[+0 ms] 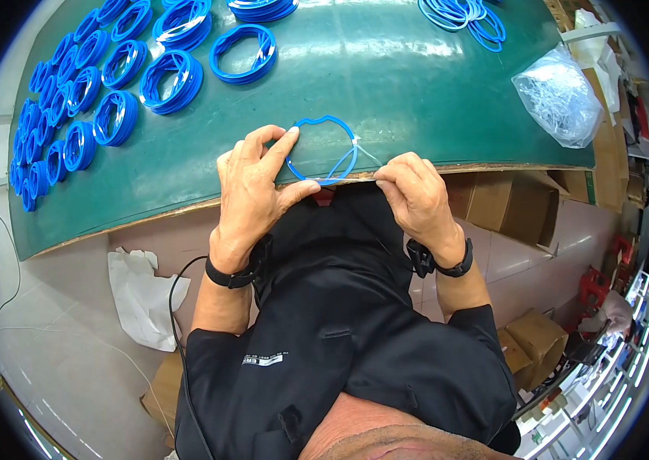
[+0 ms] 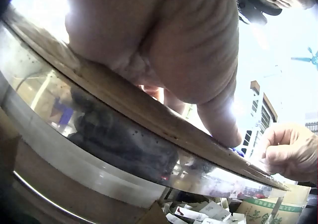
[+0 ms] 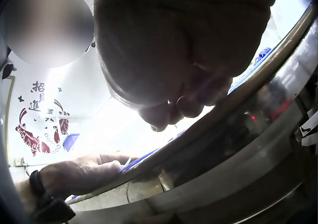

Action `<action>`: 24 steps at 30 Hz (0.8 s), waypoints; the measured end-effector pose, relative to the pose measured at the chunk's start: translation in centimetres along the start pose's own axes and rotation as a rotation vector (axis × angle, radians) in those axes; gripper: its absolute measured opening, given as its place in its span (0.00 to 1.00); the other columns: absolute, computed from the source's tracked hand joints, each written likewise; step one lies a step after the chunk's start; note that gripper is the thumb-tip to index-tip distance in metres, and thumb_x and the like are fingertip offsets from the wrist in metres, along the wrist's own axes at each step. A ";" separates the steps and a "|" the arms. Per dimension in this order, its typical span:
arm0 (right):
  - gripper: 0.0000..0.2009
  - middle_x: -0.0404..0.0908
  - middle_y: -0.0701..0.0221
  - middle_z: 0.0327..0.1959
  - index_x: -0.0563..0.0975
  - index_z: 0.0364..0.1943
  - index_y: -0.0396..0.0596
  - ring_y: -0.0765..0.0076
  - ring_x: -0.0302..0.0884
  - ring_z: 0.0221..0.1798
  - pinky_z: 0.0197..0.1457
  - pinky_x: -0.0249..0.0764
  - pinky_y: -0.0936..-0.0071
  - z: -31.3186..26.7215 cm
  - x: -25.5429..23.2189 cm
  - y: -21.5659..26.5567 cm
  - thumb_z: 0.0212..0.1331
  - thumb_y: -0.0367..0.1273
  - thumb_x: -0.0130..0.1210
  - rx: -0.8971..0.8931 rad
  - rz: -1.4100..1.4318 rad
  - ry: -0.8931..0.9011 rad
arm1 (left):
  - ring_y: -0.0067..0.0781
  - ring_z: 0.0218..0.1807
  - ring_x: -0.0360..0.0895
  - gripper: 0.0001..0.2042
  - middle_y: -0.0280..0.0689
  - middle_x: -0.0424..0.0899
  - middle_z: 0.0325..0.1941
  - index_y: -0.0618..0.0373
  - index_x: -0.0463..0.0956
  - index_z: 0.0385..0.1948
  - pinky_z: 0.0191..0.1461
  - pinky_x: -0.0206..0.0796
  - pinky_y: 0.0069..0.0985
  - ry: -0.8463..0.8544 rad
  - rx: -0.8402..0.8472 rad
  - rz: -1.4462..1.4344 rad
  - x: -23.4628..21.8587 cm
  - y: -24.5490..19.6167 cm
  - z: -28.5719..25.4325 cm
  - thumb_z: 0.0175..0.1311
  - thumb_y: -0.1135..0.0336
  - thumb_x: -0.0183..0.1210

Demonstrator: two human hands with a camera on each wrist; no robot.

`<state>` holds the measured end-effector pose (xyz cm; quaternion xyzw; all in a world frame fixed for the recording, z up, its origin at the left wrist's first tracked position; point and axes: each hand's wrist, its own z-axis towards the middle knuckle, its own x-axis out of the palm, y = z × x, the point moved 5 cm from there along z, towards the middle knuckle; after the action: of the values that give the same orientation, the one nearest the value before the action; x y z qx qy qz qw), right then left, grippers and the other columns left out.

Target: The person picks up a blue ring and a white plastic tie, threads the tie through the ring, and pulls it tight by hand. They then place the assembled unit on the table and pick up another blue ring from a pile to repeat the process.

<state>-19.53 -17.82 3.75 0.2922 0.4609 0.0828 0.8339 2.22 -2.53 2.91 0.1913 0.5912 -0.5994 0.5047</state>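
A thin blue tube or cord, bent into a ring (image 1: 353, 159), lies at the table's near edge. My left hand (image 1: 251, 175) holds its left side, forefinger on the upper rim and thumb at the bottom. From the ring's right side runs a thin pale tie (image 1: 369, 154). My right hand (image 1: 420, 198) pinches a thin pale strand between thumb and forefinger, just right of the ring. In the left wrist view my left hand (image 2: 194, 50) fills the top, with the right hand (image 2: 290, 152) beyond. The right wrist view shows my right hand (image 3: 169, 50) dark, hiding its fingertips' grip.
Many blue coils (image 1: 171, 83) stand in rows on the green table (image 1: 386, 92), left and back. A looser blue bundle (image 1: 466, 19) lies at the back right. A clear bag of pale strips (image 1: 558, 96) sits at the right edge. Cardboard boxes (image 1: 520, 205) stand below.
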 end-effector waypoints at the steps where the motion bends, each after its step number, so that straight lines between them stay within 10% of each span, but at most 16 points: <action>1: 0.11 0.86 0.64 0.40 0.85 0.43 0.45 0.53 0.83 0.41 0.45 0.77 0.61 -0.1 -0.1 -0.1 0.60 0.19 0.73 0.006 0.012 -0.005 | 0.42 0.60 0.82 0.40 0.35 0.83 0.67 0.53 0.86 0.69 0.67 0.66 0.44 0.000 0.000 -0.001 0.0 0.0 0.0 0.52 0.46 0.84; 24: 0.06 0.86 0.65 0.40 0.86 0.44 0.40 0.65 0.82 0.38 0.40 0.78 0.70 -1.6 -1.6 -0.8 0.67 0.18 0.70 0.130 0.267 -0.047 | 0.35 0.52 0.78 0.39 0.29 0.83 0.66 0.49 0.86 0.68 0.64 0.63 0.42 -0.029 0.036 -0.005 0.3 0.4 -0.1 0.52 0.43 0.81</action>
<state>-21.83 -18.50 3.77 0.4062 0.4027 0.1559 0.8053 2.36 -2.51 2.44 0.1900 0.5733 -0.6138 0.5083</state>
